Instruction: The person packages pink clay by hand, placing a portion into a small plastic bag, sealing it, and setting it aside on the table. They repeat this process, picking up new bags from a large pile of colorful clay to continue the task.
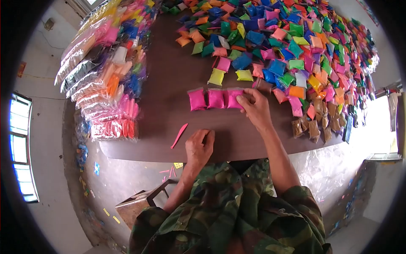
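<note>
- Many clear-bagged bundles of coloured packets lean in a stack at the left of the dark, smooth tabletop; a knock could, I'd judge, send the slick film sliding over the edge.
- Next comes a slim pink plastic knife, lying flat and slanted, near the left hand, whose fingers are curled in with nothing showing in them.
- Just beyond, three plump magenta packets sit in a row, glossy and pillow-shaped, with clear film along their tops; whether they are joined I can't tell.
- At the row's right end, the right hand pinches the last packet between thumb and fingers; too hard a squeeze might split its thin film.
- Farther right, a loose heap of multicoloured packets spreads, with crinkled brown ones nearest; a bumping forearm could make it slump.
</note>
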`<state>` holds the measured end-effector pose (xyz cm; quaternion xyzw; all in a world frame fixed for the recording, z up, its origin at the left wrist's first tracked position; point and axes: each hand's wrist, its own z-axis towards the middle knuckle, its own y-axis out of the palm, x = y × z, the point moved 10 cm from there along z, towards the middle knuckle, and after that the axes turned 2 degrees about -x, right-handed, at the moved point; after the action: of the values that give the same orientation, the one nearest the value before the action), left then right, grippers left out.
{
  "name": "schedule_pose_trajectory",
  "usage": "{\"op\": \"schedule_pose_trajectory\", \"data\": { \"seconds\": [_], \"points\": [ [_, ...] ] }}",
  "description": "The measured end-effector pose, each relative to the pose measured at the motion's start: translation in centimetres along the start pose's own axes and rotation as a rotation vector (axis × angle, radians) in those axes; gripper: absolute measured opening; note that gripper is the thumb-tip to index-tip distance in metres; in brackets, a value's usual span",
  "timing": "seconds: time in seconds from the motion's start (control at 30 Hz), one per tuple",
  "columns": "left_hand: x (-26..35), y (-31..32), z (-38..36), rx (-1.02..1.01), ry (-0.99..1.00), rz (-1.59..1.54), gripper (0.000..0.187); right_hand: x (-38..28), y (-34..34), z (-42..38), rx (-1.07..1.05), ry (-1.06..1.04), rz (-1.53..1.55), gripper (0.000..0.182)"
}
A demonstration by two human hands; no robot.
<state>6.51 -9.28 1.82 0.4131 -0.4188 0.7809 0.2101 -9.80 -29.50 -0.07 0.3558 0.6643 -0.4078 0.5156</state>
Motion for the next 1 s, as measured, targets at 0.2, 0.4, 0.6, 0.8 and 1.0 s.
{"op": "schedule_pose_trajectory", "data": {
  "seconds": [0.2, 0.4, 0.6, 0.8, 1.0],
  "points": [
    [0.4, 0.0, 0.3, 0.006, -0.004, -0.017, 0.005, 0.8, 1.0, 1.1, -0.007, -0.046, -0.036, 0.05],
    [0.1, -0.1, 0.3, 0.009, -0.015, -0.007, 0.006, 0.6, 1.4, 1.3, -0.023, -0.054, -0.066, 0.05],
    [0.2, -0.1, 0.3, 0.034, 0.003, -0.006, 0.006, 0.2, 1.3, 1.2, -0.027, -0.087, -0.063, 0.048],
    [0.4, -2.9, -0.1, 0.073, -0.073, 0.04, 0.009, -0.8, -2.9, -3.1, 0.021, 0.002, -0.014, 0.049],
    [-1.3, -8.8, 0.6, 0.053, -0.002, 0.546, 0.019, 1.8, -3.2, -9.3, -0.094, -0.027, -0.335, 0.035]
  ]
}}
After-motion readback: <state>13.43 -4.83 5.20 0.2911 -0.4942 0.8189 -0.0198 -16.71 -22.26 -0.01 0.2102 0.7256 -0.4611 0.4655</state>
